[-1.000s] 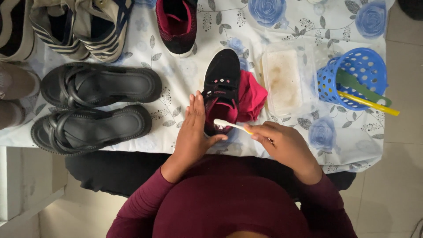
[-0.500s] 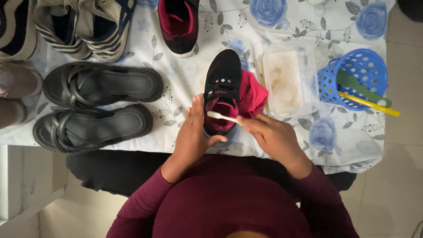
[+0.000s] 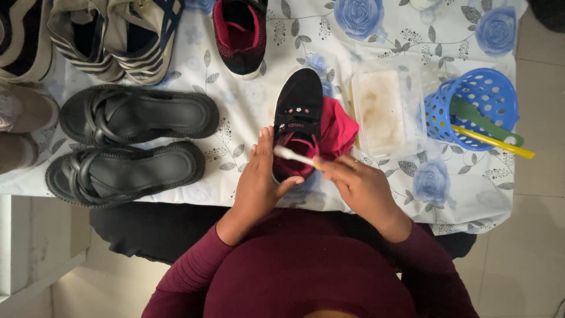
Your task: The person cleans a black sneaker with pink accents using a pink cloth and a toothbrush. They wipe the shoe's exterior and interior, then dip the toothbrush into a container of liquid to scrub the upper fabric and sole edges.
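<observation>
The black sneaker (image 3: 297, 121), toe pointed to 12 o'clock, is gripped by the left hand (image 3: 262, 179); a white toothbrush (image 3: 294, 156) is pinched in the right hand (image 3: 359, 185). A translucent rectangular tub (image 3: 385, 106) lies at 3 o'clock.

On your floral tablecloth (image 3: 247, 112): two black sandals (image 3: 138, 113) (image 3: 123, 172) side by side at left; striped sneakers (image 3: 138, 35) above them; one black-and-pink shoe (image 3: 240, 32) at top; a clear plastic container (image 3: 385, 106); a blue perforated basket (image 3: 477, 100) holding a yellow-handled tool (image 3: 500, 144).
</observation>
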